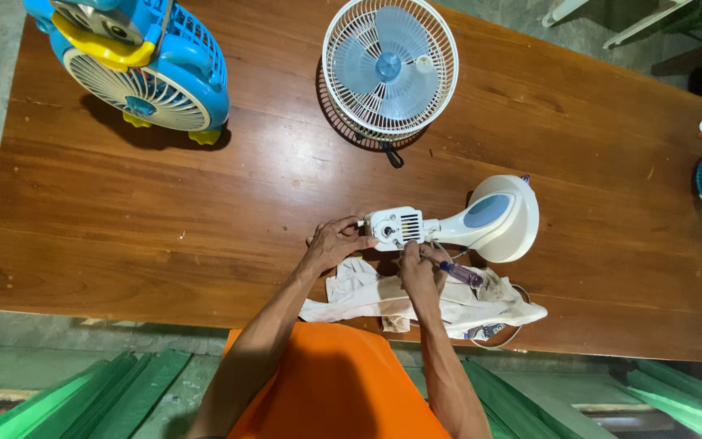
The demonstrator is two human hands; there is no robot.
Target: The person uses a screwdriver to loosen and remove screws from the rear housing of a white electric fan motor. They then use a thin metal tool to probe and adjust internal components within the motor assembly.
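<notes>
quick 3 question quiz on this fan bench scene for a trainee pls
1. True or false: the left hand steadies the white fan motor housing.
2. What does the right hand hold?
3. What lies under the hands on the wooden table: A) a white cloth, B) a newspaper, C) a metal tray?

Key
1. True.
2. A screwdriver with a purple handle.
3. A, the white cloth.

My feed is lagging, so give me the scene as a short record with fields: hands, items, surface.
left hand: steadies the motor end of the white fan body
right hand: grips a screwdriver with a purple handle, tip at the motor housing
under hands: crumpled white cloth
also on table: white fan cage with pale blue blades; blue and yellow fan
surface: brown wooden table
</notes>
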